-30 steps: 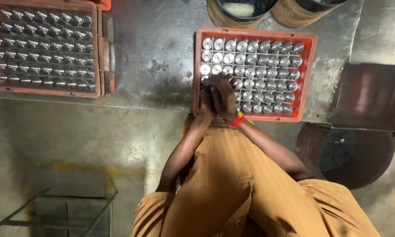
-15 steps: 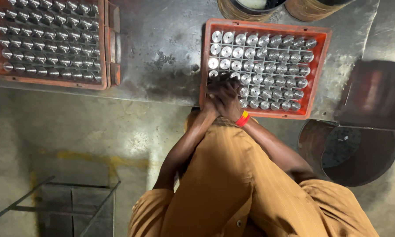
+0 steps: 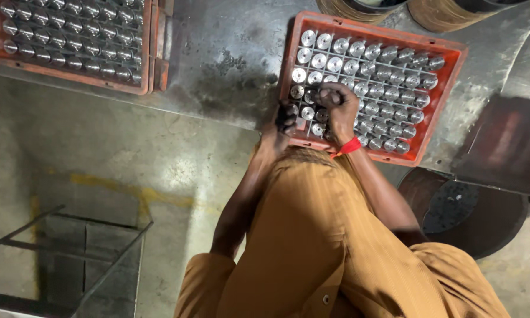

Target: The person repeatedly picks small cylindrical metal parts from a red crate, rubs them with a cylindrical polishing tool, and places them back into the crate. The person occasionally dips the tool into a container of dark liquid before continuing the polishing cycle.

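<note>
the orange tray (image 3: 447,94) sits on the metal worktop (image 3: 229,65), right in front of the person, its grid full of small shiny metal cylinders (image 3: 388,76) standing on end. the right hand (image 3: 339,106) rests over the near left part of the tray, fingers curled together on one or more cylinders there, though exactly which piece they clamp is hidden under the knuckles; a red band (image 3: 350,145) circles that wrist. the left hand (image 3: 284,121) is at the tray's near left corner, fingers bent against the rim, and i cannot tell whether they hold anything.

it looks like sorting or seating pieces in the grid cells, row by row; the next move would call for a careful lift straight up so neighbours do not tip.

a second orange tray (image 3: 150,53) of cylinders lies well apart at the far left of the worktop. below are a stained concrete floor (image 3: 117,159), a metal frame (image 3: 70,259) and a dark round drum (image 3: 465,206).
</note>
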Demonstrator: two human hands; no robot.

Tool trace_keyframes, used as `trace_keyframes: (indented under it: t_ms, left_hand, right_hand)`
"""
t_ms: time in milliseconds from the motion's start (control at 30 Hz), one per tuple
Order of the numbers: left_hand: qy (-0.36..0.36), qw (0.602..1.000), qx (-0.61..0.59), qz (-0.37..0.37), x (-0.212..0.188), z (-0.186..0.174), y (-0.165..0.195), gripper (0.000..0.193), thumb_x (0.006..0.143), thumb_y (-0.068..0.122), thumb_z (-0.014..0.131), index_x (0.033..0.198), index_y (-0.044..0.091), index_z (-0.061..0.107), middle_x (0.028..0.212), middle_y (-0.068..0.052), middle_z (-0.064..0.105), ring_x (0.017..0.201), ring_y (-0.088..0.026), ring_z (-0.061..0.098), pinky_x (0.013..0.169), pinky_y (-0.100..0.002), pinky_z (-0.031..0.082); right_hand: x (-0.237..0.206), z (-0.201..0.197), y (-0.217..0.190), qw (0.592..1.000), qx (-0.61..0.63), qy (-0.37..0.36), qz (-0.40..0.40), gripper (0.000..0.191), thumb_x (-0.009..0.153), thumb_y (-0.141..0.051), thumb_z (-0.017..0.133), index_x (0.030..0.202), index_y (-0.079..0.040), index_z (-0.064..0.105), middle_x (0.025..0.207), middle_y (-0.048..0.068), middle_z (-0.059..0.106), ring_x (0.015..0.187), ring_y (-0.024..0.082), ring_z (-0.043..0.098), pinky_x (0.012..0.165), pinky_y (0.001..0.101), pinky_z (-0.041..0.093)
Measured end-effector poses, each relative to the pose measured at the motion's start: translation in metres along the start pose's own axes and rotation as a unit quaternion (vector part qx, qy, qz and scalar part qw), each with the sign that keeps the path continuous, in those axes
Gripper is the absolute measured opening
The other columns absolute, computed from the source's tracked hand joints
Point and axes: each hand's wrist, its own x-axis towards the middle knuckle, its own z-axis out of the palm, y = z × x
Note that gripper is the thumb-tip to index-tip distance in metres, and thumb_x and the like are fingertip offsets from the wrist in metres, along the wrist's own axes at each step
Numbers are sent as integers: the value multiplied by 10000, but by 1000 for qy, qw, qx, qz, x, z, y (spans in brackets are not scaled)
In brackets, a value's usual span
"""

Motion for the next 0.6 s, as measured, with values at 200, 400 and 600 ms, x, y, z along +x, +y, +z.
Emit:
trace_keyframes:
  t_ms: [200, 400, 600]
  left_hand:
    - [291, 941, 160, 72, -17, 11, 17, 307, 984, 350, 479, 1109, 95, 595, 931, -44, 655, 797, -153, 614, 595, -265, 470]
    - [179, 968, 164, 69, -22, -3, 15, 206, 1089, 336, 548, 1154, 146, 597, 935, -2, 622, 752, -92, 566, 554, -235, 418]
    - [210, 954, 205, 53, -23, -5, 22, 327, 1059, 368, 550, 1271, 123, 598, 895, 31, 594, 682, -45, 528, 521, -209, 409]
  right_hand:
    - [-15, 8, 51, 989, 69, -71, 111, 272, 889, 105, 759, 1101, -11, 632, 979, 81, 737, 894, 132, 694, 786, 263, 574]
    - [-18, 11, 41, 972, 89, -132, 172, 261, 859, 94, 762, 1069, -2, 639, 947, 73, 757, 839, 120, 716, 724, 262, 587]
    - [-27, 19, 23, 969, -153, -194, -14, 77, 889, -18, 769, 964, -16, 751, 907, 133, 720, 646, 265, 678, 590, 377, 525]
